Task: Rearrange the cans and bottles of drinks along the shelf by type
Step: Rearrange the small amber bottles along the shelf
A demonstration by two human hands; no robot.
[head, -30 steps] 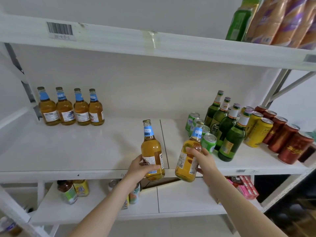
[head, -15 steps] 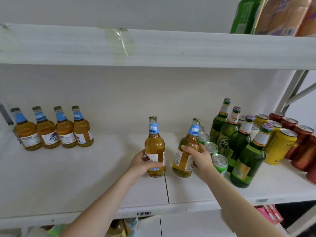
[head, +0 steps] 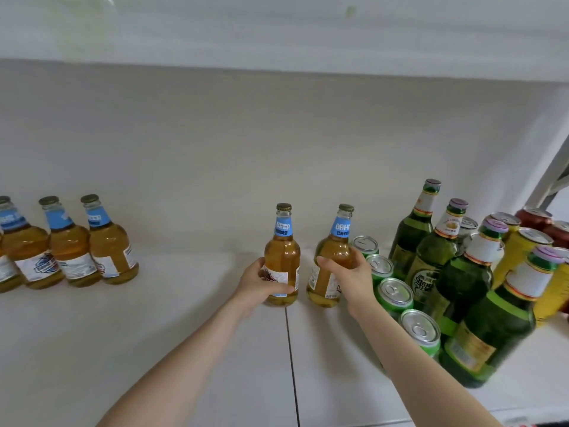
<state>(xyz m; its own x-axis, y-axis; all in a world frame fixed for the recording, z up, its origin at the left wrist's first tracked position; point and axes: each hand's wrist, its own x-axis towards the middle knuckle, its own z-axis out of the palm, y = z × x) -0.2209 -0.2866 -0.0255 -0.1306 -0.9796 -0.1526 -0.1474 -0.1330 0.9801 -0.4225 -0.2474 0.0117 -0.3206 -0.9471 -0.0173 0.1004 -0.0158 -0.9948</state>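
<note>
My left hand [head: 260, 286] is wrapped around an amber beer bottle [head: 282, 251] with a blue neck label, standing upright at the middle of the white shelf [head: 172, 328]. My right hand [head: 351, 277] grips a second amber bottle [head: 331, 257] of the same kind, tilted slightly right, just beside the first. More amber bottles [head: 70, 251] of this type stand in a row at the far left. Green cans [head: 395, 295] line up to the right of my right hand, then tall green bottles [head: 462, 272], yellow cans [head: 520, 254] and red cans [head: 535, 218].
The underside of the upper shelf [head: 277, 32] hangs close overhead. A seam [head: 291, 359] runs front to back between two shelf boards under the held bottles. Bare shelf lies between the left row and my hands. A grey metal strut [head: 552, 177] stands at the far right.
Both hands carried the two amber bottles from below the shelf's front edge up and onto the shelf's middle. The view has moved closer and lower.
</note>
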